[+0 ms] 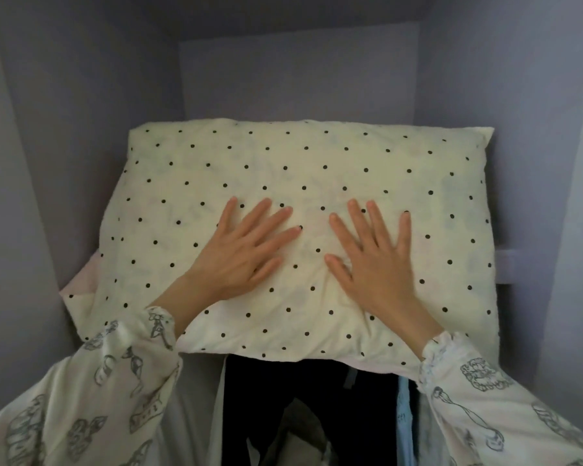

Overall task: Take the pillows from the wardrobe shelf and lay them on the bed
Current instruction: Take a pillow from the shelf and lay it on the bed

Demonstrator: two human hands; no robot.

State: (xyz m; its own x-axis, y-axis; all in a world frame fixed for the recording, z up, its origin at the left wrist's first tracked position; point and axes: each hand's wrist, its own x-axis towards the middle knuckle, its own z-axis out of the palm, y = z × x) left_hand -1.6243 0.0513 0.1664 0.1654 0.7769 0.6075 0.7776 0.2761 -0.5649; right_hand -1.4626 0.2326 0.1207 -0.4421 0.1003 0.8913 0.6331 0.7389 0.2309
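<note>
A cream pillow with black polka dots (283,163) lies flat on the wardrobe shelf and fills most of its width. Its front edge hangs slightly over the shelf edge. A second, pale pink layer (81,280) peeks out under its left side; I cannot tell whether that is another pillow. My left hand (246,253) rests palm down on the pillow's middle, fingers spread. My right hand (374,260) lies flat beside it, fingers apart as well. Neither hand grips the fabric. The bed is out of view.
Lilac wardrobe walls (48,129) close in the shelf on the left, back and right. Below the shelf hang dark clothes (303,398) and a light blue garment (405,425). My patterned white sleeves (115,381) cover both forearms.
</note>
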